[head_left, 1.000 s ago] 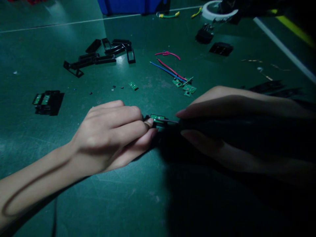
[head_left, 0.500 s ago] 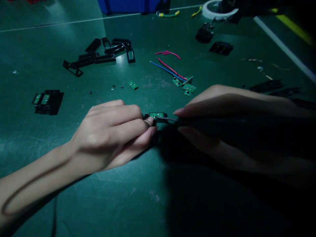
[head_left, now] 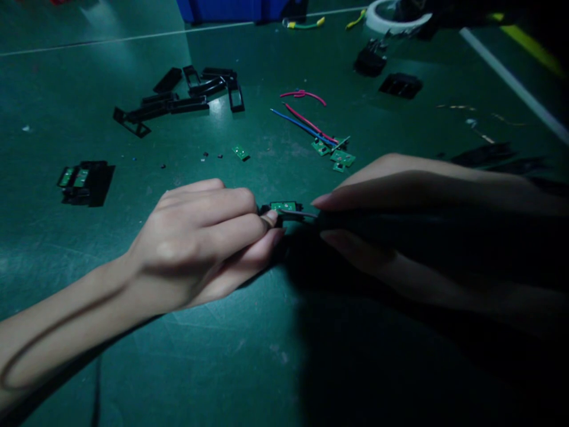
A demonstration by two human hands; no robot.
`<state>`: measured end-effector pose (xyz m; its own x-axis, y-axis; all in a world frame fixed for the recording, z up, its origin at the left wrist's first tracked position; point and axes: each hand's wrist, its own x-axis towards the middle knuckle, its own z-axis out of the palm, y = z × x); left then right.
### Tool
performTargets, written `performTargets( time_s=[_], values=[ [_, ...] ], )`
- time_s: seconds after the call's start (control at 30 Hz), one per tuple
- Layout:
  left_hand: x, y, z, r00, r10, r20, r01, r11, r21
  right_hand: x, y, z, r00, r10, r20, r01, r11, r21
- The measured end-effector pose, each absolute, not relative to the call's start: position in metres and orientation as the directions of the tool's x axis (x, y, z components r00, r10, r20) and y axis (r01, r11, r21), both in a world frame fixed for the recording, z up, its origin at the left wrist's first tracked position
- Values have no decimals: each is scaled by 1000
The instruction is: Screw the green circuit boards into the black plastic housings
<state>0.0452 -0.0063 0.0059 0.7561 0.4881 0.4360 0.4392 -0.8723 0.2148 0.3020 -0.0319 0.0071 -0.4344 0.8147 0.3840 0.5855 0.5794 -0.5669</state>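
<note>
In the middle of the head view, my left hand (head_left: 200, 237) is closed, its thumb and fingertips pinching the left end of a small black plastic housing. A green circuit board (head_left: 284, 206) sits in that housing; my fingers hide part of both. From the right, my right hand (head_left: 400, 184) grips a dark, pen-shaped tool between thumb and fingers. Its thin grey metal tip (head_left: 302, 214) reaches to the board, beside my left fingertips. Deep shadow covers the tool's handle and much of my right hand.
Black plastic frames (head_left: 189, 104) lie in a heap at the back left. A black housing with green boards (head_left: 82, 181) sits at the left. Beyond my hands are red and blue wires (head_left: 306, 124) and small circuit boards (head_left: 342, 157). Farther back are a blue bin (head_left: 231, 9) and a white ring (head_left: 382, 24).
Both hands, the housing and the tool tip hold nearly the same places. The whole view has shifted only very slightly.
</note>
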Motion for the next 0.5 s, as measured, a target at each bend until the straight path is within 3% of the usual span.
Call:
performTargets(
  time_s=[0.4,0.5],
  values=[
    [45,-7,12,770,511,381,476,-859,189,302,-29,7,-434,822,368,586,568,-578],
    [46,-7,11,767,514,384,478,-857,194,306,-28,3,-461,758,462,559,652,-512]
  ],
)
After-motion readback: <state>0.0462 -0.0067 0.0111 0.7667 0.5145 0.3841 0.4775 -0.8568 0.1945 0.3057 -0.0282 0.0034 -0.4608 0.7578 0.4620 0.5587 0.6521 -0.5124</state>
